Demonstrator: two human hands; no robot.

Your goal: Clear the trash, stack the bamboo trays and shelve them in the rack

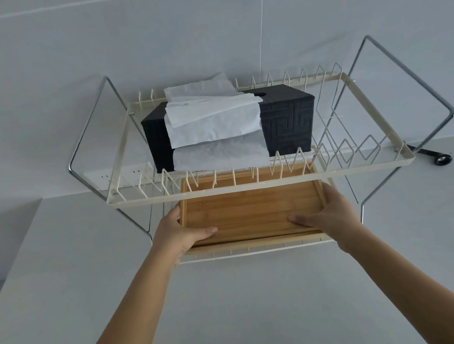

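A stack of bamboo trays [251,211] lies on the lower shelf of the cream wire rack [262,184], partly under the upper shelf. The near edge shows two tray rims, one on top of the other. My left hand [179,231] grips the stack's left side, thumb on the upper tray's floor. My right hand [328,213] grips the right side the same way. The far half of the trays is seen only through the wires of the upper shelf.
A black tissue box [287,122] with white tissues [213,126] draped over it stands on the rack's upper shelf. Chrome side frames [409,73] flank the rack. A white power strip [127,176] lies behind the rack, a black object [436,157] at far right. The white counter [246,307] stretches toward me.
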